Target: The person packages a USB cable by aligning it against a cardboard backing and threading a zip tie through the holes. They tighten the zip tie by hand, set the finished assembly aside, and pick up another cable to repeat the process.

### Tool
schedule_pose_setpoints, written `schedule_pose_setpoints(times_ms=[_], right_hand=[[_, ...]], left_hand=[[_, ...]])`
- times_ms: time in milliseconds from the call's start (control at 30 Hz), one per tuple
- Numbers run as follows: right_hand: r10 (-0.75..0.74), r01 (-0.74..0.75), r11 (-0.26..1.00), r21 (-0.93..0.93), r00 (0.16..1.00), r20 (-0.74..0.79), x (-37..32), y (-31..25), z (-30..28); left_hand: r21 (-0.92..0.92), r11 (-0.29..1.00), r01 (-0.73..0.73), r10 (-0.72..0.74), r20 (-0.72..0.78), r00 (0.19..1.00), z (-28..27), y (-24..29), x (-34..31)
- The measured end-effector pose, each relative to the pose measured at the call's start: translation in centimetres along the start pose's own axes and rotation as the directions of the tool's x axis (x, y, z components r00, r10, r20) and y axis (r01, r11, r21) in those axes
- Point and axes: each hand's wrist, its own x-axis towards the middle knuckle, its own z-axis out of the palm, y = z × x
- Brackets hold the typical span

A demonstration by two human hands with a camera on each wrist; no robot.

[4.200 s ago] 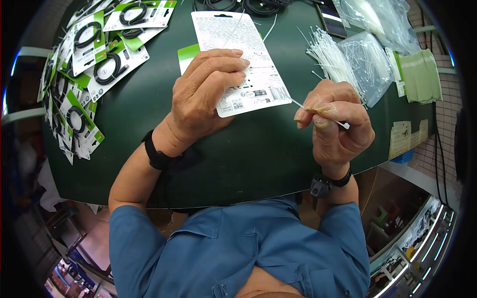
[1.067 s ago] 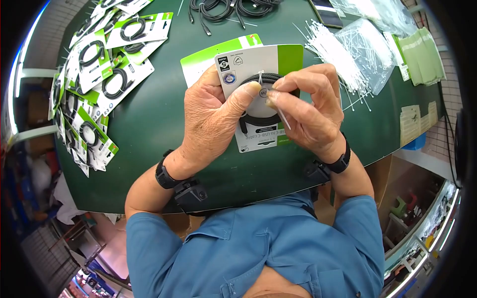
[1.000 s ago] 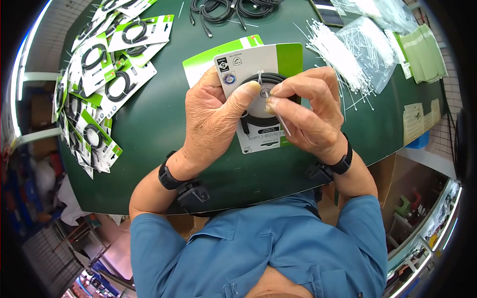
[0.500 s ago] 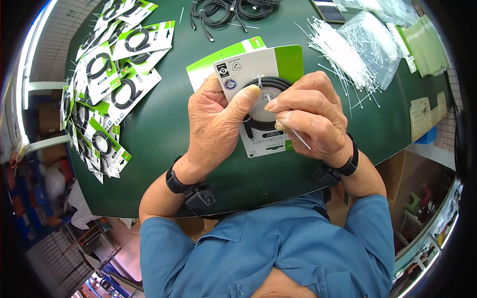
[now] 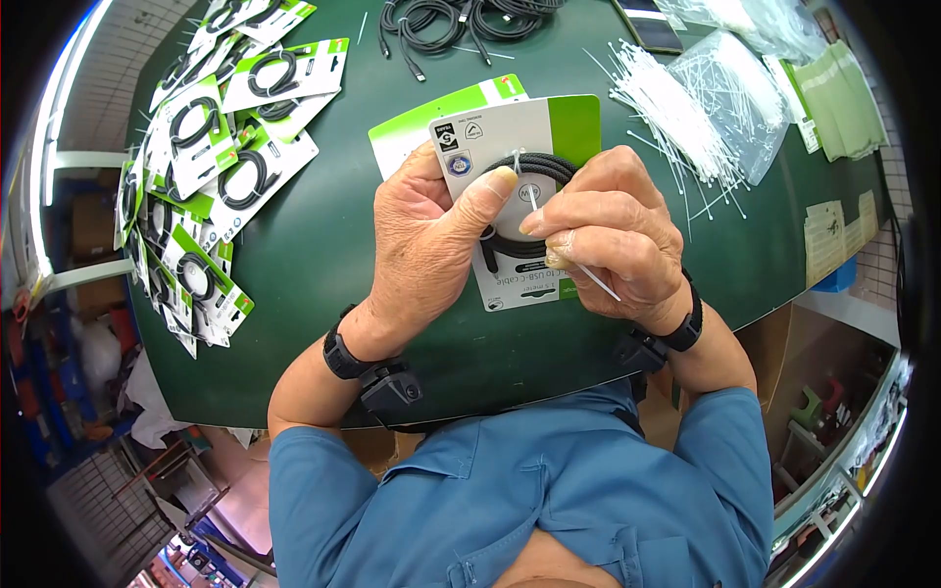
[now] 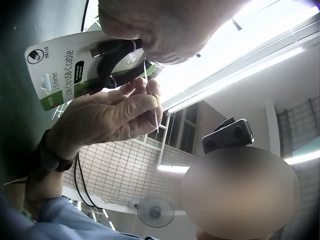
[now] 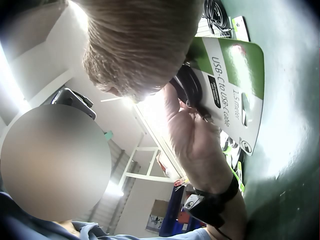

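Note:
In the head view, the left hand (image 5: pixel 427 240) grips a white and green card (image 5: pixel 574 127) by its left side, its thumb on the front near a tie at the top of the coiled black cable (image 5: pixel 541 163). The right hand (image 5: pixel 627 235) pinches a thin white cable tie (image 5: pixel 600 282) between thumb and fingers in front of the coil, the tie's end sticking out below. In the left wrist view, the right hand (image 6: pixel 112 115) and the card (image 6: pixel 62 67) show from the side. The right wrist view shows the card (image 7: pixel 240 75) beside the left hand (image 7: pixel 195 140).
Carded cables (image 5: pixel 201 132) lie piled at the left of the green table (image 5: pixel 323 245). Loose black cables (image 5: pixel 431 29) lie at the back. White ties (image 5: pixel 676 113), a bag of ties (image 5: pixel 740 98), a phone (image 5: pixel 652 27) and green pieces (image 5: pixel 838 103) are at the right.
The back of a card faced up earlier; now a cable's front side shows. Since then the right hand has shifted slightly down and away from the left thumb, still pinching the tie.

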Motion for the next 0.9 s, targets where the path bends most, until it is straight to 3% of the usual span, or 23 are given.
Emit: schedule_pose_setpoints(times_ms=[300, 533, 700, 800, 900], right_hand=[[0.006, -0.007, 1.000, 0.028, 1.000, 0.024, -0.01, 0.00, 0.02], [0.066, -0.059, 0.993, 0.106, 0.995, -0.069, -0.15, 0.04, 0.48], [0.055, -0.056, 0.996, 0.063, 0.998, 0.019, 0.24, -0.10, -0.05], [0.148, -0.138, 0.983, 0.124, 0.987, -0.070, -0.22, -0.35, 0.36], [0.141, -0.133, 0.986, 0.105, 0.987, -0.078, -0.50, 0.33, 0.18]], left_hand=[[-0.004, 1.000, 0.016, -0.016, 0.007, 1.000, -0.01, -0.07, -0.06], [0.018, 1.000, 0.020, -0.020, 0.013, 1.000, -0.03, -0.08, -0.11], [-0.010, 1.000, -0.006, 0.006, 0.013, 1.000, -0.03, -0.45, -0.14], [-0.012, 0.999, 0.031, -0.030, 0.022, 0.999, 0.08, -0.70, -0.27], [0.010, 0.999, 0.036, -0.036, 0.027, 0.999, 0.28, -0.85, -0.44]])
